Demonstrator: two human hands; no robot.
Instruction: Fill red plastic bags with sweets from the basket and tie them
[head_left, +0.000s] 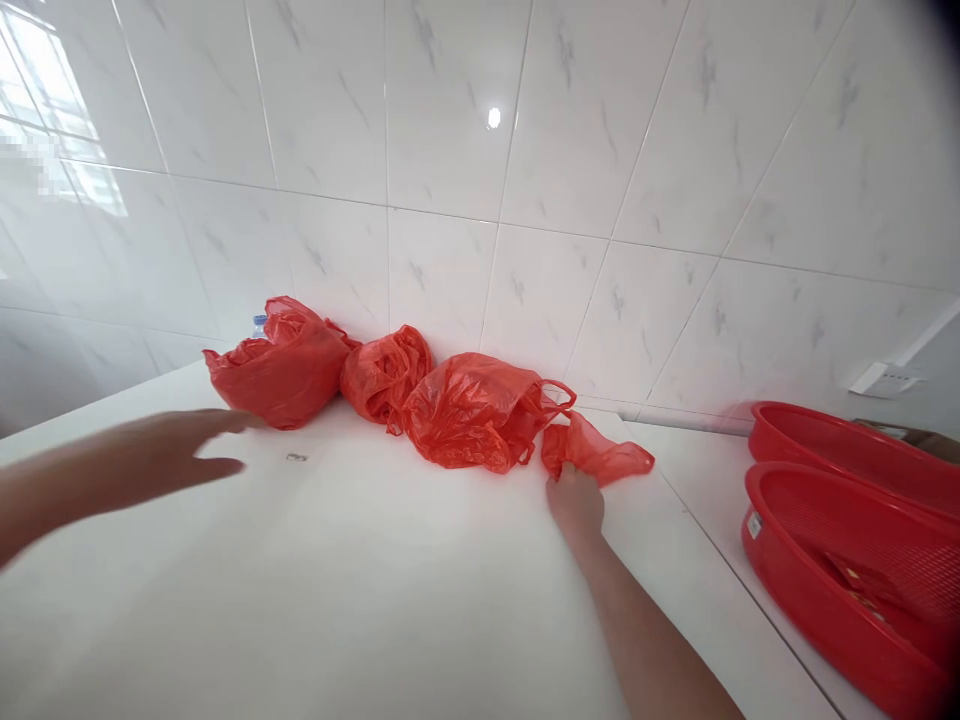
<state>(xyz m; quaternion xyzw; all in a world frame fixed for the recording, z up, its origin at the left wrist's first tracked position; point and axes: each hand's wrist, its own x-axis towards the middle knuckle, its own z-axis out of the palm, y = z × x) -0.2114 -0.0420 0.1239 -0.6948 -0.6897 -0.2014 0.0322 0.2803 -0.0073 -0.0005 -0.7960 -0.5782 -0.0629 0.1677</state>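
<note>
Several red plastic bags stand in a row along the tiled wall. My right hand (577, 502) has its fingers closed on the small, flat red plastic bag (600, 452) at the right end. Beside that lies a fuller red bag (472, 405) with its loop handles showing. A rounded, crumpled red bag (386, 375) comes next to it on the left. Farthest left is the largest red bag (289, 365). My left hand (202, 440), slightly blurred, reaches in over the table just in front of it. Its thumb and fingers are apart, and nothing is in it.
The bags rest on a white tabletop (390, 580). Two red plastic baskets (795, 590) stand at the right, beyond a seam. A blue bottle cap (259, 322) shows behind the largest bag. A small printed label (297, 457) lies on the tabletop. A white socket (885, 379) is on the wall.
</note>
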